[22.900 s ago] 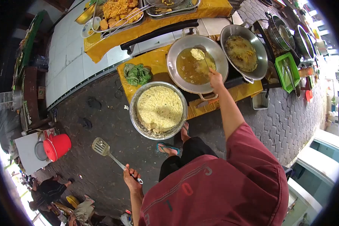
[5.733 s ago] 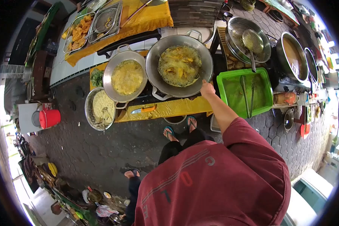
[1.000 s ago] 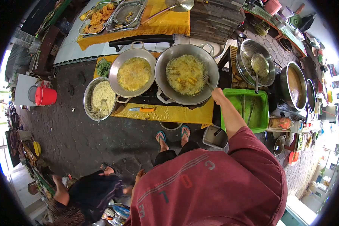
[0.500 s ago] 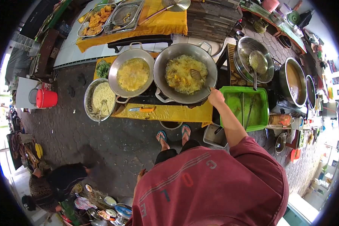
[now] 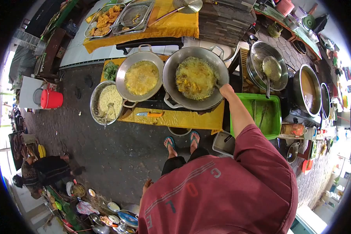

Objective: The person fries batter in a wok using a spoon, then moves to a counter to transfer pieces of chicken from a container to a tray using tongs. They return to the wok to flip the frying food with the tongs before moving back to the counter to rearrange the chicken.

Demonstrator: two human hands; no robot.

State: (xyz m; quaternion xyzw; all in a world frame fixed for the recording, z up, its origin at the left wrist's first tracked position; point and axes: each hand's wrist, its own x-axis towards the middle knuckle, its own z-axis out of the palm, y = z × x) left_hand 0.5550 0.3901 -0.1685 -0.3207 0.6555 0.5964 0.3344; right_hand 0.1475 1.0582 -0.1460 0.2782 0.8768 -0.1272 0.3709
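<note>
The right hand [image 5: 227, 91] is clenching around the end of a grey metal utensil [image 5: 218, 85], whose far end is disappearing into foaming golden oil just left of the hand. This oil is bubbling around yellow-orange frying pieces [image 5: 189, 83] inside a large round grey metal wok [image 5: 169, 76], which is standing on a yellow-covered counter [image 5: 191, 121]. The left hand [image 5: 147, 184] is showing only partly beside the shirt, well apart from the right one, and whether it is holding anything I cannot tell. Between the two hands, a maroon short-sleeved cloth shirt [image 5: 230, 202] is carrying the clearest writing: large spaced letters, seemingly a grey C, a red O, a dark L and a grey E; smaller lettering is running along pale stripes, too small to read. Farther left of the right hand, a smaller pale metal wok [image 5: 123, 74] is also foaming, and beyond it a round steel bowl [image 5: 94, 102] is holding pale batter [image 5: 110, 97]. An orange-handled knife [image 5: 152, 114] is lying on the counter, left of the right hand and nearer the body. Just right of that hand, a bright green rectangular plastic tray [image 5: 276, 105] is holding metal tongs [image 5: 262, 114].
</note>
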